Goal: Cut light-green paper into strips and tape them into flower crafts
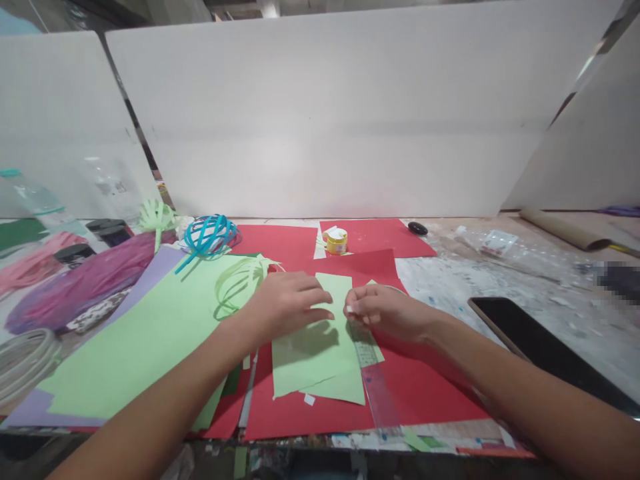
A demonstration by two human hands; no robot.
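My left hand hovers over a light green paper sheet, its fingers apart and nothing in them. My right hand is closed in a pinch beside that sheet's right edge. A tiny whitish bit shows at its fingertips, too small to name. Just below the right hand lies a clear plastic ruler, slanting down toward the table's front edge; whether the fingers touch it I cannot tell. Red paper is spread underneath. Behind my left wrist stands a loop shape of light green paper strips.
A blue paper-strip ball and large green sheets lie left. Farther back sits a yellow tape roll. On the right are a black phone and a clear plastic bottle. A white panel closes off the back.
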